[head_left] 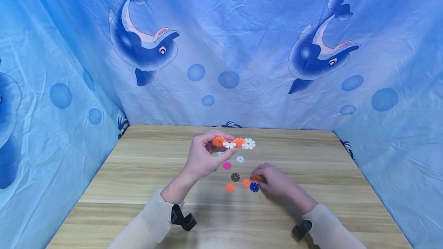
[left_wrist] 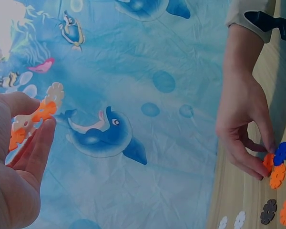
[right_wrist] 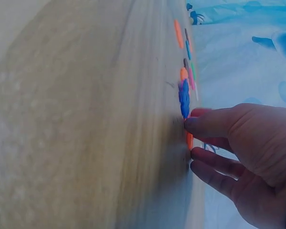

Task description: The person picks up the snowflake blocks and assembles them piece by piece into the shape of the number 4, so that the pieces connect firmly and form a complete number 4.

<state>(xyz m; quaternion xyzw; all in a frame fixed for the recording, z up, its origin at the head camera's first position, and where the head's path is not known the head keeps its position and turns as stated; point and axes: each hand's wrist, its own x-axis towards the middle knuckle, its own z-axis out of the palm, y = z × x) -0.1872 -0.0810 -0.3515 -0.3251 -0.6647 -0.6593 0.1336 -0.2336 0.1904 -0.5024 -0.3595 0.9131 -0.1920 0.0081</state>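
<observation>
Raised above the table, my left hand (head_left: 200, 157) pinches a row of joined notched plastic discs (head_left: 238, 142), orange and white by turns, between thumb and fingers. The last white disc (left_wrist: 55, 94) sticks out past the fingertips. Down at the tabletop, my right hand (head_left: 275, 180) has thumb and fingers on the edges of an orange notched disc (head_left: 256, 178), partly covered by the fingers. Right beside that disc lie a dark blue disc (head_left: 254, 187) and another orange disc (head_left: 246, 183).
More loose discs lie on the wooden table (head_left: 138, 180): an orange one (head_left: 230, 187), a dark brown one (head_left: 235, 177), a pink one (head_left: 227, 165) and a white one (head_left: 240, 159). Green and blue ones show partly behind my left hand. A blue dolphin-print curtain (head_left: 242, 49) surrounds the table.
</observation>
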